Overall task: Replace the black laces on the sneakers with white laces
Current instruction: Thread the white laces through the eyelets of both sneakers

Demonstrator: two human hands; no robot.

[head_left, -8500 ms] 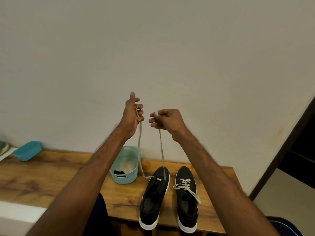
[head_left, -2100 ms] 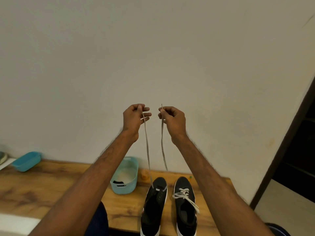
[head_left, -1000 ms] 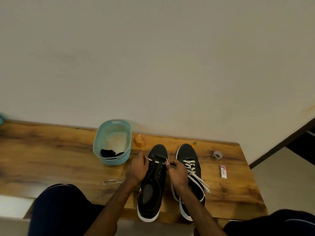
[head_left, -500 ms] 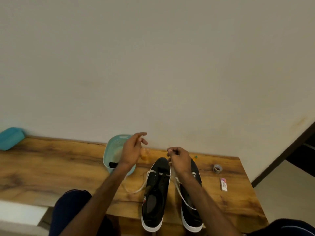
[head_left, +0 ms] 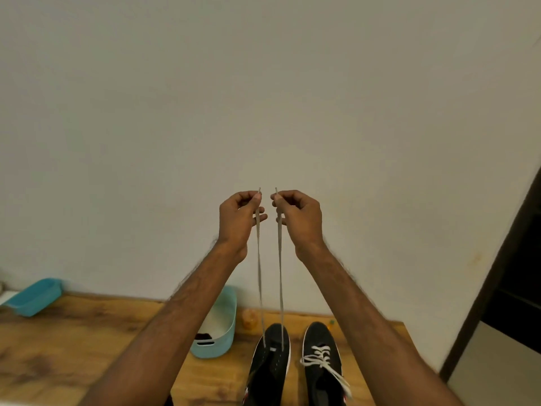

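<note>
Two ends of one white lace (head_left: 280,273) stick up out of two pinches, side by side and not touching. The left hand (head_left: 238,218) nips its end between thumb and forefinger, with the other fingers (head_left: 261,217) curled loosely below. The right hand (head_left: 298,218) grips the other end the same way, its fingers folded into the palm. Both hands are raised in front of the wall (head_left: 263,98), near each other, knuckles outward, at about six o'clock from the middle of the view.

From each pinch a strand drops nearly straight towards six o'clock. The two run almost parallel and taut between the forearms. They meet the left sneaker (head_left: 270,367) at its front eyelets, where a short bar of lace crosses the black upper.

The right sneaker (head_left: 322,361) stands just beside it at three o'clock, its white lacing (head_left: 320,354) criss-crossed, with a loose end trailing towards five o'clock. Both sneakers point their toes to twelve o'clock, at the wall. Their heels are cut off by the lower edge.

At ten o'clock from the left sneaker sits a teal basket (head_left: 225,332) with a dark bundle (head_left: 202,336) in it, too small to make out. A small orange thing (head_left: 250,317) lies between the basket and the sneaker's toe.

All of this rests on a wooden bench (head_left: 73,347). At its nine o'clock end a blue tub (head_left: 35,295) leans by the wall. A dark doorway (head_left: 515,288) fills the three o'clock edge.
</note>
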